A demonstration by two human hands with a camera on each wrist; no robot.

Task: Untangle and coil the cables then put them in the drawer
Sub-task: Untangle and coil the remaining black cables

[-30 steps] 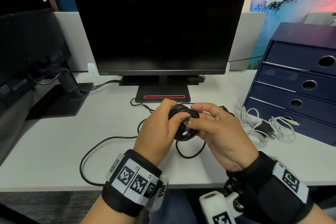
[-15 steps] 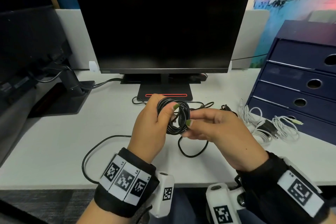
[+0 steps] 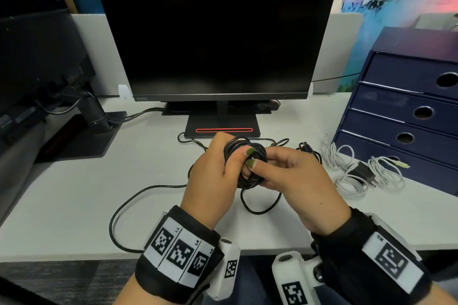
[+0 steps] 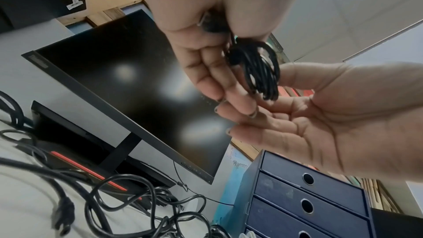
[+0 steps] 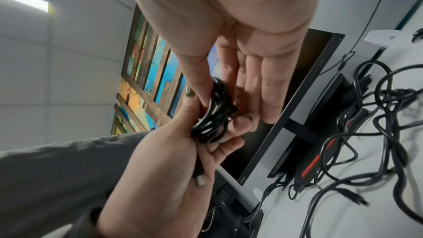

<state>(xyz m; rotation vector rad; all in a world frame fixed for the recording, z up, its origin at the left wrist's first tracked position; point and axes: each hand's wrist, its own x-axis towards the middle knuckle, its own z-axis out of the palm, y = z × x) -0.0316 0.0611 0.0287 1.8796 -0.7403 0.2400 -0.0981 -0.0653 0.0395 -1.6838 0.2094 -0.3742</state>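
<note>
A black cable coil (image 3: 247,173) is held above the desk between both hands. My left hand (image 3: 218,171) grips its left side, thumb across the strands, with the USB plug (image 5: 201,180) lying in the palm. My right hand (image 3: 270,168) pinches the coil's right side, the thumb on top and the fairly straight fingers behind. The left wrist view shows the coil (image 4: 258,73) between the left hand (image 4: 206,64) and the right hand (image 4: 320,118). The cable's loose tail (image 3: 138,195) trails over the desk to the left. A tangle of white cables (image 3: 357,176) lies beside the blue drawer unit (image 3: 386,116).
The drawer unit's drawers are all closed. A monitor (image 3: 215,30) on its stand (image 3: 223,124) rises just behind the hands, with thin black cables around its base. A second monitor arm (image 3: 94,116) stands at the far left. The desk edge (image 3: 74,254) is near my wrists.
The coil and both hands shifted slightly left and back. My right thumb has moved onto the coil, next to the left thumb.
</note>
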